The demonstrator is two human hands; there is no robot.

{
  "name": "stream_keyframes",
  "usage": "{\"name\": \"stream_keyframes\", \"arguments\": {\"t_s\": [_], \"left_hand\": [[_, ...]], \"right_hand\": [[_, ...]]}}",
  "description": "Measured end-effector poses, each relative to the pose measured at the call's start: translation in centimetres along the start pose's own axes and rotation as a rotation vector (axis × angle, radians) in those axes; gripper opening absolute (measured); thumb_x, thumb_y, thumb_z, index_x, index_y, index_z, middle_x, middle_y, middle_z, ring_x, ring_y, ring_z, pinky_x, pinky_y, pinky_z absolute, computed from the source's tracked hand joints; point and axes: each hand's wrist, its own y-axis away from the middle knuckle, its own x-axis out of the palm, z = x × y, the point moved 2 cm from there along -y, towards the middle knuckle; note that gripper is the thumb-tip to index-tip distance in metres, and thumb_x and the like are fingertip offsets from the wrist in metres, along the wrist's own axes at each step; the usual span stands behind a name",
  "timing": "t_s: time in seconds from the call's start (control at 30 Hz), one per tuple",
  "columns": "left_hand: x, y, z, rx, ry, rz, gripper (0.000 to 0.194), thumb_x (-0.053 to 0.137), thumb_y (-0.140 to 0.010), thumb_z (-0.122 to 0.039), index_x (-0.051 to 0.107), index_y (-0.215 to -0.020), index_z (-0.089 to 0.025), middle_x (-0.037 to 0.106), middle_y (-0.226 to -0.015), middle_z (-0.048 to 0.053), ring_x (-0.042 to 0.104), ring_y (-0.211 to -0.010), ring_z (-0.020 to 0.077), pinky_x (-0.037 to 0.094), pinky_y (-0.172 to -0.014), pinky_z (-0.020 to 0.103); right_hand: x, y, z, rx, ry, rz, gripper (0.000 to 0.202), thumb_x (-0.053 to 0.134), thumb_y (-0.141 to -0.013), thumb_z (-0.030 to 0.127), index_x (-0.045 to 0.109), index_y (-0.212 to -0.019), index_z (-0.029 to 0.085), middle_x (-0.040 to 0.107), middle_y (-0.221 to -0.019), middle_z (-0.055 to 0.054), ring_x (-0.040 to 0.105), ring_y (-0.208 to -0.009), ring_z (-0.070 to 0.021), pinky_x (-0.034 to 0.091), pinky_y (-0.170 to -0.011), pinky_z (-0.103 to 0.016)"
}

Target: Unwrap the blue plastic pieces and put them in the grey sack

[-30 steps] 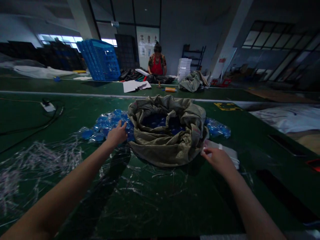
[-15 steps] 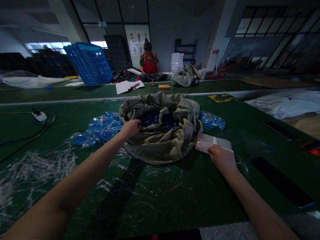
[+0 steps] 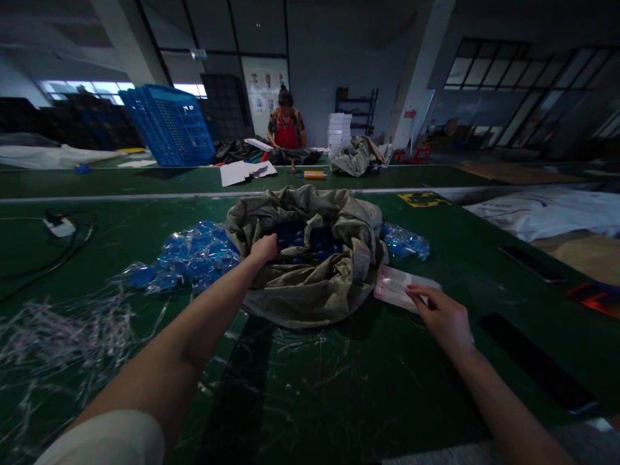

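Observation:
A grey-green woven sack [image 3: 310, 294] stands on the green table with its rim rolled down and dark blue items [image 3: 322, 240] inside. My left hand [image 3: 265, 249] reaches over the sack's left rim, its fingers closed at the opening; what they hold, if anything, is hidden. To the right of the sack lies a stack of clear plastic bags [image 3: 394, 288]. My right hand [image 3: 443, 316] pinches the top of these bags between thumb and fingers. Blue items in clear wrapping [image 3: 194, 255] are heaped left of the sack, and more wrapped ones [image 3: 405, 242] lie right of it.
Plastic strips [image 3: 72, 339] litter the left side. A power strip [image 3: 60, 226] with cables lies at far left. Two dark flat objects, one nearer [image 3: 537, 361] and one farther [image 3: 531, 263], lie at right. Across the tables, a person [image 3: 287, 126] stands near blue crates [image 3: 169, 126].
My left hand has moved slightly right and further over the sack's opening. My right hand has shifted a little right and down, its fingers now pinching at the bags. The view has shifted slightly.

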Motion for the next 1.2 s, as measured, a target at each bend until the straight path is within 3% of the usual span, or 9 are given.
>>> {"name": "stream_keyframes", "arguments": {"t_s": [0.1, 0.2, 0.37, 0.53, 0.73, 0.87, 1.0, 1.1, 1.2], "left_hand": [[-1.8, 1.3, -0.3, -0.023, 0.055, -0.124, 0.042, 0.048, -0.088, -0.042, 0.052, -0.12, -0.016, 0.064, -0.114, 0.016, 0.062, -0.104, 0.0279, 0.048, -0.083, 0.035], [-3.3, 3.9, -0.9, 0.154, 0.257, -0.254, 0.043, 0.05, -0.087, -0.047, 0.053, -0.117, -0.017, 0.066, -0.112, 0.011, 0.063, -0.1, 0.0226, 0.048, -0.084, 0.03], [-1.8, 9.5, -2.0, 0.46, 0.289, -0.068, 0.035, 0.063, -0.08, -0.036, 0.06, -0.111, -0.019, 0.069, -0.106, 0.007, 0.065, -0.094, 0.0227, 0.048, -0.082, 0.03], [-1.3, 12.4, -2.7, 0.439, 0.293, -0.047, 0.04, 0.065, -0.079, -0.034, 0.06, -0.116, -0.019, 0.067, -0.111, 0.01, 0.063, -0.099, 0.0248, 0.048, -0.082, 0.032], [-6.9, 16.1, -4.6, 0.618, 0.864, 0.114, 0.065, 0.066, -0.077, -0.045, 0.047, -0.133, -0.017, 0.069, -0.095, 0.006, 0.052, -0.05, 0.0084, 0.038, -0.044, 0.021], [-8.7, 17.3, -4.5, 0.658, 0.977, 0.222, 0.033, 0.063, -0.08, -0.037, 0.068, -0.106, -0.016, 0.071, -0.082, 0.003, 0.056, -0.055, 0.0094, 0.042, -0.049, 0.02], [-8.7, 17.2, -2.6, 0.54, 0.993, 0.032, 0.015, 0.068, -0.077, -0.03, 0.072, -0.078, -0.016, 0.073, -0.08, 0.003, 0.065, -0.071, 0.0138, 0.05, -0.065, 0.022], [-8.8, 17.5, -0.8, 0.479, 0.863, -0.183, 0.016, 0.07, -0.076, -0.034, 0.072, -0.077, -0.018, 0.072, -0.073, 0.001, 0.062, -0.06, 0.0115, 0.047, -0.057, 0.021], [-9.3, 18.4, 0.5, 0.522, 0.683, -0.382, 0.016, 0.065, -0.081, -0.034, 0.07, -0.078, -0.019, 0.072, -0.077, 0.001, 0.063, -0.064, 0.011, 0.048, -0.06, 0.021]], "right_hand": [[-0.9, -0.1, 0.6, 0.049, -0.019, -0.156, 0.02, 0.057, -0.088, 0.031, 0.069, -0.097, 0.019, 0.073, -0.097, -0.006, 0.069, -0.085, -0.0198, 0.055, -0.075, -0.031], [-1.6, -0.3, 1.3, 0.156, -0.036, -0.226, 0.022, 0.058, -0.086, 0.033, 0.071, -0.096, 0.018, 0.073, -0.094, -0.008, 0.068, -0.078, -0.02, 0.054, -0.069, -0.031], [-2.1, -2.0, 3.9, 0.47, -0.273, -0.284, 0.026, 0.065, -0.079, 0.039, 0.071, -0.089, 0.016, 0.071, -0.083, -0.008, 0.062, -0.063, -0.0165, 0.047, -0.052, -0.026], [-0.9, -4.3, 8.4, 0.627, -0.714, -0.2, 0.028, 0.072, -0.072, 0.041, 0.069, -0.082, 0.015, 0.054, -0.052, 0.002, 0.038, -0.041, -0.008, 0.027, -0.038, -0.021], [1.3, -5.5, 13.9, 0.608, -0.933, 0.009, 0.025, 0.072, -0.072, 0.041, 0.068, -0.077, 0.017, 0.062, -0.061, 0.0, 0.039, -0.045, -0.0072, 0.028, -0.041, -0.02], [2.3, -6.3, 16.8, 0.542, -0.926, 0.141, 0.026, 0.07, -0.074, 0.042, 0.07, -0.081, 0.017, 0.066, -0.068, -0.002, 0.046, -0.049, -0.0096, 0.033, -0.044, -0.022], [2.7, -7.1, 18.3, 0.492, -0.877, 0.161, 0.036, 0.069, -0.072, 0.046, 0.07, -0.095, 0.019, 0.07, -0.082, -0.005, 0.055, -0.057, -0.013, 0.04, -0.05, -0.025], [3.2, -7.2, 18.8, 0.573, -0.872, 0.14, 0.037, 0.066, -0.074, 0.053, 0.068, -0.086, 0.018, 0.065, -0.066, -0.001, 0.044, -0.044, -0.0092, 0.031, -0.042, -0.023], [3.9, -7.0, 19.9, 0.637, -0.94, 0.298, 0.043, 0.059, -0.077, 0.059, 0.065, -0.072, 0.017, 0.042, -0.041, 0.007, 0.027, -0.035, -0.0057, 0.017, -0.037, -0.022]]}}
